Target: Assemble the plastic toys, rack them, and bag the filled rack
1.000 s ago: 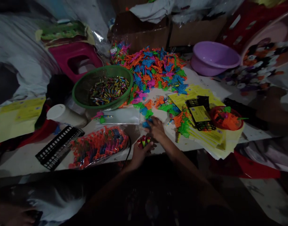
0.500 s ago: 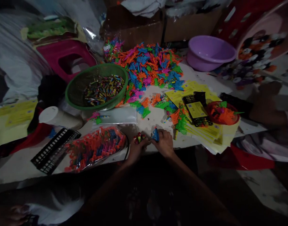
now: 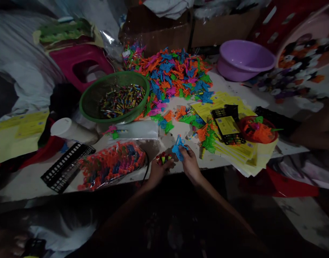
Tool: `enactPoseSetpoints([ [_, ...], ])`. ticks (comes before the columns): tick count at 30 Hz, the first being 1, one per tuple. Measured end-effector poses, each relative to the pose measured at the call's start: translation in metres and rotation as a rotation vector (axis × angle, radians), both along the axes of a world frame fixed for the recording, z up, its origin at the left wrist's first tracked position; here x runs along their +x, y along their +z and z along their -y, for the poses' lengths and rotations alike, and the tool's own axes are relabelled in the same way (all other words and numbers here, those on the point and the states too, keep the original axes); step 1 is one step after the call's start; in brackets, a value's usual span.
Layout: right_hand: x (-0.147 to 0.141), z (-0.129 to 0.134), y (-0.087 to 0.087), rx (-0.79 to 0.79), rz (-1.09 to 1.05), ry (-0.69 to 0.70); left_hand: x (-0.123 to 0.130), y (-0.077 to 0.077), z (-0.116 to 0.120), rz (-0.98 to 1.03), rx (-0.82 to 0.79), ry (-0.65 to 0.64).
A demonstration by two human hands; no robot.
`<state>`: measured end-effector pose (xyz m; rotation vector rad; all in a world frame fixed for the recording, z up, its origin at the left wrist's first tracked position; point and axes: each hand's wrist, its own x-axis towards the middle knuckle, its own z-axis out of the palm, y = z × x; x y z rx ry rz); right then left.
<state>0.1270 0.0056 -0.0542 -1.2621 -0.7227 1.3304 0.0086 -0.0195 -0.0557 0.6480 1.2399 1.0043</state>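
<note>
My left hand (image 3: 156,172) is closed around several small printed tubes (image 3: 163,158) with red and yellow-green ends, which stick up past the fingers. Just to its right, my right hand (image 3: 191,165) pinches a blue plastic toy piece (image 3: 178,147) with a lattice-like body. The two hands are close together but apart, over the front edge of the white table (image 3: 177,133). Orange and green toy pieces (image 3: 207,138) lie right of the blue one. A clear bag of colourful toy pieces (image 3: 113,165) rests left of my left hand.
A green basket (image 3: 83,107) holds many similar tubes. Behind are a heap of plastic pieces (image 3: 175,71) and a purple basin (image 3: 245,61). Yellow cards (image 3: 242,152), a black crate (image 3: 226,125) and a red bowl (image 3: 273,136) sit right. Another person's arm (image 3: 314,123) reaches in there.
My right hand has drawn slightly right, away from the left, and the blue piece is now raised and more visible. The view has shifted a little. My left hand still grips the tubes.
</note>
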Motion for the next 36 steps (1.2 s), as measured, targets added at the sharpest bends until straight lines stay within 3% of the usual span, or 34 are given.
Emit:
enactPoseSetpoints([
  [6,0.001,0.007,0.005,0.022,0.122,0.074,-0.002,0.012,-0.002,0.047,0.022,-0.067],
  [14,0.001,0.007,0.007,0.035,0.217,0.083,-0.001,0.011,0.000,-0.010,0.036,-0.106],
  [22,-0.017,0.010,0.001,0.101,0.294,0.046,-0.006,0.008,-0.001,-0.125,0.105,-0.140],
  [29,-0.020,0.011,0.001,0.095,0.356,0.035,-0.009,0.011,-0.005,-0.130,0.113,-0.241],
  [32,0.004,-0.006,0.001,0.075,0.502,0.193,-0.010,0.008,-0.004,-0.148,0.090,-0.250],
  [34,0.030,-0.027,0.005,0.026,0.711,0.266,-0.012,0.002,-0.005,-0.151,0.033,-0.225],
  [36,0.052,-0.051,0.009,0.001,1.032,0.063,-0.016,-0.006,-0.007,-0.135,-0.049,-0.149],
])
